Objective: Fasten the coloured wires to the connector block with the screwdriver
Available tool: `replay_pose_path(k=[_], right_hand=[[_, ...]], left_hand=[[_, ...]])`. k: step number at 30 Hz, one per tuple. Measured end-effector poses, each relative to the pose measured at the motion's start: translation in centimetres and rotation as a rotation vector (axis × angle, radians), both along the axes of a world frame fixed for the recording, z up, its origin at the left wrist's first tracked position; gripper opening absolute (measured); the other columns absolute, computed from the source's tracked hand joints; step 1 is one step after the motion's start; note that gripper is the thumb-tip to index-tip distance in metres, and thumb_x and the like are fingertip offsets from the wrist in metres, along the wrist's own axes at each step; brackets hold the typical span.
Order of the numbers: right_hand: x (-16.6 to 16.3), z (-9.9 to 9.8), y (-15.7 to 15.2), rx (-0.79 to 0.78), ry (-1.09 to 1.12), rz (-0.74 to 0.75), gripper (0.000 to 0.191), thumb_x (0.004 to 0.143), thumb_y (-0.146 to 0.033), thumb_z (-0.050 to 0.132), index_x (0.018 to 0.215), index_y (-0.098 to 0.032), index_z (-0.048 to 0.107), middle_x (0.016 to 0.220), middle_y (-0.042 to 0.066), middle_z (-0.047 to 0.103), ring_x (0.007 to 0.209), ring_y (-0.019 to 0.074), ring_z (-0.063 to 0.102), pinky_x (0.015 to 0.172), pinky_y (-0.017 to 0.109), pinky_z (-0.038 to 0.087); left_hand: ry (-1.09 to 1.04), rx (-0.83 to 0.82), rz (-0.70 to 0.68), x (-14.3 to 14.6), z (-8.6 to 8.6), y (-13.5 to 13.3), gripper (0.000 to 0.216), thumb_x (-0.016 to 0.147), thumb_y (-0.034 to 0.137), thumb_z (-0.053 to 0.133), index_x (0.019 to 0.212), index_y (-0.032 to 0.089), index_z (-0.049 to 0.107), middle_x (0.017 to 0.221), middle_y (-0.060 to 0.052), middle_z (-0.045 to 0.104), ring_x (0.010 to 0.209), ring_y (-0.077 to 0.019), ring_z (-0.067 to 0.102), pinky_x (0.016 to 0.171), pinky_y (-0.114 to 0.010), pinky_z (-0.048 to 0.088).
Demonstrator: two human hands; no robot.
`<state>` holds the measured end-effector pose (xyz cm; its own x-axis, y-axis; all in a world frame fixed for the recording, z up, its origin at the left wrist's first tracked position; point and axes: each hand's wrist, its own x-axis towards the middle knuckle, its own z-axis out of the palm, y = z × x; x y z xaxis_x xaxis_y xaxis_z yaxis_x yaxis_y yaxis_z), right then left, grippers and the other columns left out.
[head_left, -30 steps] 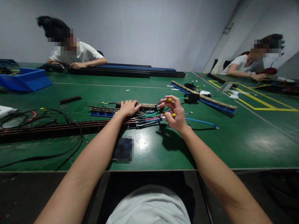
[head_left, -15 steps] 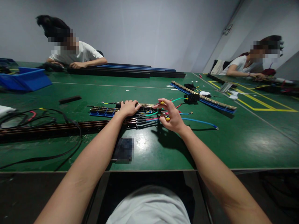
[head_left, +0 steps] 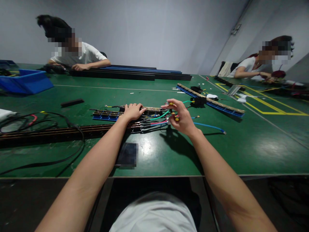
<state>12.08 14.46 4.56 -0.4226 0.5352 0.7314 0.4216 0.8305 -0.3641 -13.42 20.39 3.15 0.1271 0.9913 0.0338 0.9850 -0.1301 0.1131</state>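
My left hand (head_left: 132, 112) lies over a black rail with copper-coloured strips (head_left: 151, 110), its fingers spread across the top; the thumb is hidden. Beside it is a short blue-based rail (head_left: 105, 115). In my right hand (head_left: 182, 119) is a pair of yellow-handled pliers (head_left: 177, 118), gripped with the handles apart; its jaws are too small to make out. Close to that hand run a green wire (head_left: 164, 115), a red wire (head_left: 156, 122) and a blue wire (head_left: 210, 126). They come from a long dark rail with copper strips (head_left: 96, 129) nearer me.
A dark flat object (head_left: 127, 155) lies near the table's front edge. Black cable (head_left: 77, 151) loops at left, below a blue bin (head_left: 29, 82). Another blue-based rail (head_left: 224, 108) lies at right. Two co-workers sit across the green table (head_left: 253, 145).
My right hand has shifted slightly right with the pliers, showing more of the green and red wires. My left hand stays put on the rail.
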Motion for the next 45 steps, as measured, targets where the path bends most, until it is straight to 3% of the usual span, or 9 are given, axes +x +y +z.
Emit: replay_pose_path(k=[7,9,15,21,25,34,38,41,45], right_hand=[[1.2,-1.2,1.9,-0.097,-0.004,0.0,0.064,0.068,0.005,0.043,0.125,-0.023,0.051,0.105,0.005,0.073,0.098,0.0204,0.073,0.076,0.032,0.056],[1.1,-1.4,2.0,-0.094,-0.001,-0.006,0.064,0.066,0.005,0.043,0.123,-0.023,0.053,0.103,0.005,0.074,0.098,0.0208,0.072,0.076,0.033,0.057],[0.4,-1.9,2.0,0.123,-0.084,-0.02,0.068,0.064,0.004,0.044,0.123,-0.026,0.06,0.103,0.004,0.073,0.115,0.0229,0.064,0.095,0.041,0.055],[-0.2,-1.5,1.2,0.386,-0.156,-0.068,0.048,0.084,0.0,0.047,0.117,-0.029,0.068,0.111,0.005,0.073,0.116,0.0217,0.065,0.096,0.041,0.053],[-0.2,-1.3,0.9,0.34,-0.176,-0.076,0.047,0.083,-0.001,0.049,0.117,-0.028,0.068,0.115,0.006,0.073,0.118,0.0231,0.064,0.098,0.043,0.051],[0.0,-1.3,1.2,0.092,-0.042,-0.168,0.067,0.064,0.003,0.048,0.122,-0.027,0.056,0.101,0.005,0.07,0.106,0.0263,0.066,0.088,0.044,0.056],[-0.1,-0.3,0.0,0.125,0.013,-0.204,0.071,0.067,-0.001,0.054,0.133,-0.026,0.046,0.101,0.006,0.071,0.115,0.0313,0.061,0.097,0.05,0.052],[-1.0,0.0,-1.5,0.182,0.107,-0.112,0.065,0.075,-0.009,0.055,0.136,-0.027,0.04,0.107,0.006,0.07,0.113,0.0297,0.065,0.102,0.052,0.051],[-3.0,-0.9,-3.0,0.121,0.3,0.035,0.052,0.088,-0.018,0.05,0.136,-0.027,0.033,0.117,0.01,0.066,0.105,0.0249,0.072,0.086,0.043,0.059]], left_hand=[[-0.007,0.0,-0.008,-0.1,0.0,0.0,0.052,0.102,0.056,0.031,0.132,0.025,0.059,0.138,-0.015,0.06,0.131,-0.0343,0.05,0.111,-0.058,0.03],[-0.012,0.004,-0.008,-0.2,-0.1,0.1,0.052,0.101,0.057,0.031,0.132,0.025,0.059,0.138,-0.015,0.06,0.13,-0.0346,0.05,0.111,-0.058,0.029],[-0.01,0.003,-0.001,-0.1,0.1,0.0,0.051,0.101,0.056,0.031,0.131,0.026,0.059,0.139,-0.014,0.06,0.131,-0.0339,0.049,0.111,-0.058,0.029],[-0.008,-0.001,-0.005,0.0,0.2,-0.1,0.052,0.102,0.056,0.031,0.132,0.024,0.058,0.138,-0.015,0.06,0.13,-0.0343,0.05,0.112,-0.058,0.029],[-0.014,0.011,-0.005,-0.1,0.0,-0.1,0.051,0.102,0.056,0.031,0.131,0.025,0.059,0.138,-0.014,0.06,0.13,-0.0346,0.05,0.111,-0.058,0.029],[-0.012,0.011,-0.006,-0.3,-0.3,0.3,0.05,0.101,0.057,0.031,0.13,0.027,0.059,0.138,-0.013,0.06,0.13,-0.0339,0.05,0.111,-0.057,0.029],[-0.011,0.009,-0.005,-0.2,-0.3,0.3,0.05,0.102,0.057,0.031,0.131,0.026,0.059,0.137,-0.014,0.06,0.13,-0.0339,0.05,0.111,-0.058,0.029],[-0.012,0.018,-0.009,-0.2,-0.3,0.3,0.051,0.101,0.057,0.032,0.131,0.025,0.06,0.137,-0.014,0.061,0.129,-0.0345,0.051,0.111,-0.058,0.03],[-0.005,0.022,-0.01,-0.1,-0.2,0.2,0.052,0.102,0.057,0.031,0.131,0.025,0.059,0.136,-0.015,0.061,0.129,-0.0346,0.051,0.11,-0.058,0.03]])
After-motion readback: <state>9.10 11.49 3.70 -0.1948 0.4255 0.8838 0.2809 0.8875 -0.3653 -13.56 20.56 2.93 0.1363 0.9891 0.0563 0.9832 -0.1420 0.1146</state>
